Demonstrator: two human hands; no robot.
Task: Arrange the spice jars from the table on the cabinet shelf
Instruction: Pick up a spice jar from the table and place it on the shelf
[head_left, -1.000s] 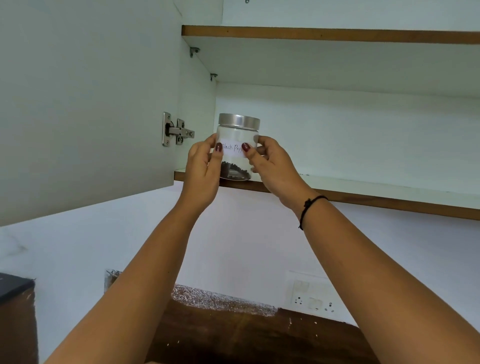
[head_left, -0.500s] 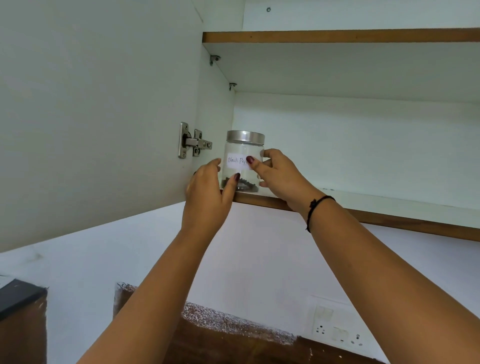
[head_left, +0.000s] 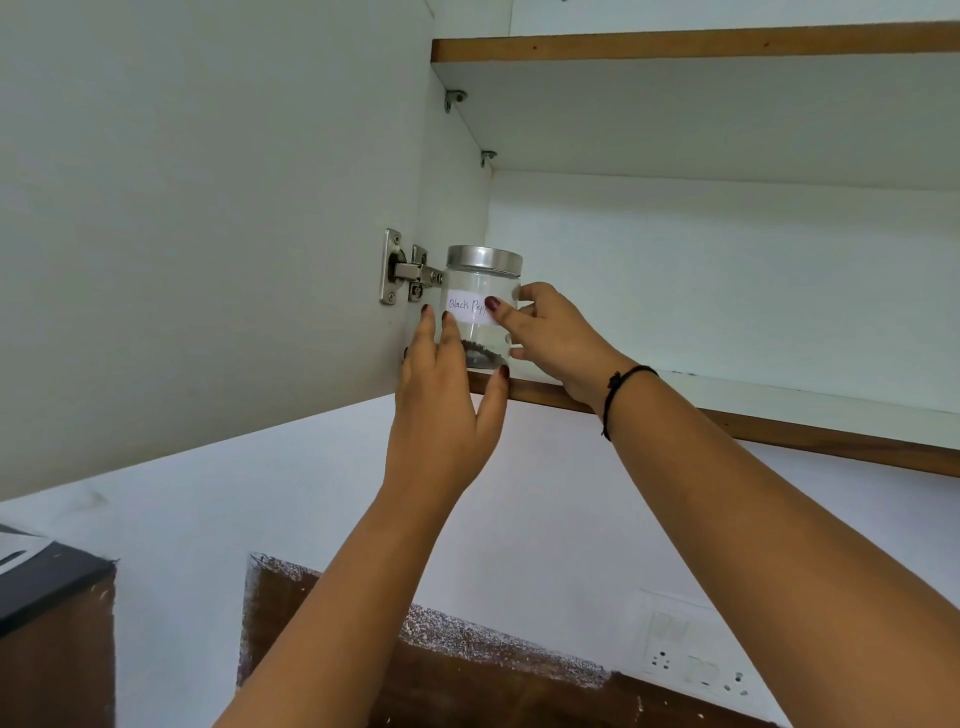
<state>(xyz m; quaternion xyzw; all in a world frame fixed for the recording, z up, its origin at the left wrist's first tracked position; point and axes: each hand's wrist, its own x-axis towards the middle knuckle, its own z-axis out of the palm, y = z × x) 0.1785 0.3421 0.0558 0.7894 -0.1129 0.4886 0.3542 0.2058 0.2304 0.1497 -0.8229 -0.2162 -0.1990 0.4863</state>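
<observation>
A clear glass spice jar (head_left: 480, 291) with a metal lid and a white "Black Pepper" label stands upright at the left end of the lower cabinet shelf (head_left: 779, 410). A little dark pepper lies at its bottom. My right hand (head_left: 550, 338) holds the jar's right side, thumb across the label and fingers curled round it. My left hand (head_left: 441, 405) has straight fingers that lie against the jar's left front, with its thumb at the shelf edge.
The open cabinet door (head_left: 208, 234) hangs on a metal hinge (head_left: 408, 273) just left of the jar. An upper shelf (head_left: 696, 49) sits above. A wall socket (head_left: 696, 660) and a dark wooden panel (head_left: 467, 686) lie below.
The jar has gone from held in both hands at the shelf edge to standing on the shelf. My left hand has loosened to straight fingers, and my right hand still holds the jar.
</observation>
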